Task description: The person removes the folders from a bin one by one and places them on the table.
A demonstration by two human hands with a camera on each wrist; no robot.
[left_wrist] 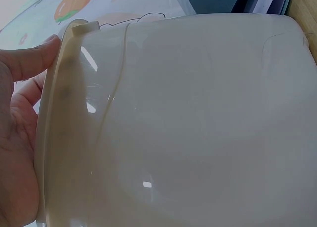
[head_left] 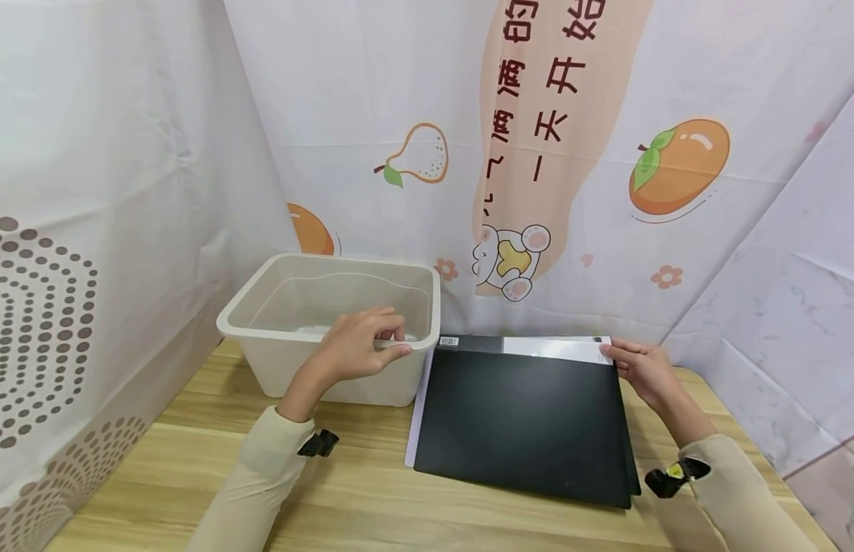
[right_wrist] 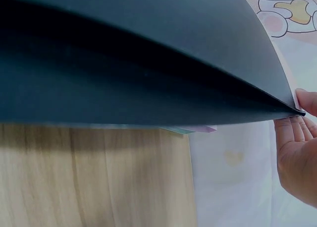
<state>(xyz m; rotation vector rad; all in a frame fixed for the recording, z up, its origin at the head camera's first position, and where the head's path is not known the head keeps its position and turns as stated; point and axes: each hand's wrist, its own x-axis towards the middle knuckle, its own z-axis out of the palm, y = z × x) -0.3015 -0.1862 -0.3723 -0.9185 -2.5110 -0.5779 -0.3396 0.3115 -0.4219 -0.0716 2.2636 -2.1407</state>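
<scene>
A beige plastic bin (head_left: 361,392) stands at the back left of the table. My left hand (head_left: 358,346) grips its near rim by the right corner; the left wrist view shows the thumb on one side of the rim (left_wrist: 52,113) and fingers on the other. To the right of the bin lies a black folder (head_left: 523,425) with a white label strip along its spine. Its upper right corner is pinched between thumb and fingers of my right hand (head_left: 644,373). In the right wrist view the black covers (right_wrist: 173,19) gape apart, and that corner is raised off the table.
Beneath the folder a lilac edge (head_left: 418,422) sticks out on the left. Green and purple edges (right_wrist: 200,129) peek out below it in the right wrist view. A printed curtain (head_left: 372,77) hangs behind the wooden table (head_left: 358,483), with more cloth at both sides.
</scene>
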